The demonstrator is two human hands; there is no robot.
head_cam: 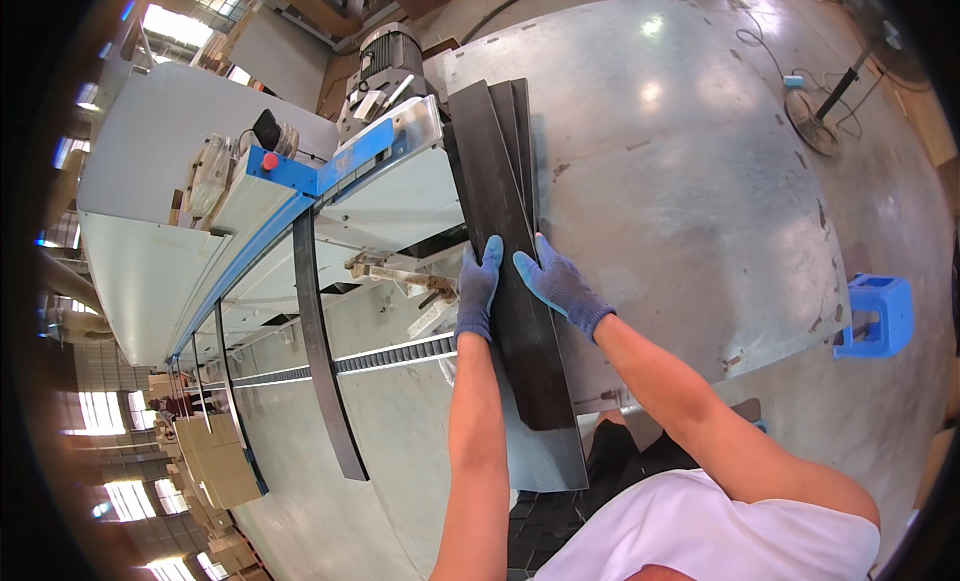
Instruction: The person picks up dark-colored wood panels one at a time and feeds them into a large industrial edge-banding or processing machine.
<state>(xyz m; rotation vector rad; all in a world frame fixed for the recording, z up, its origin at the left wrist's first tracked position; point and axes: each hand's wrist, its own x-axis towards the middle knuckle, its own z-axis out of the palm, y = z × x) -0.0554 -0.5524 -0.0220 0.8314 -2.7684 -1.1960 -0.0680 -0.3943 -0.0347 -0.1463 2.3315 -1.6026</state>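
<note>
Both of my hands wear blue-coated work gloves. My left hand point(480, 287) lies along the left edge of a long dark plank point(495, 206), its thumb up on the board. On the plank's right edge, my right hand point(562, 282) grips with the thumb over the top. More dark planks point(523, 123) lie fanned beneath and beside it, at the left edge of a metal-topped table point(690, 176). Part of the stack is hidden under the top plank and my hands.
Left of the table stands a long machine with a blue rail point(255, 232), a red button point(270, 161) and a motor point(391, 52). A dark strip point(322, 356) crosses its roller track point(397, 354). A blue stool point(876, 316) and a fan base point(812, 123) stand at right.
</note>
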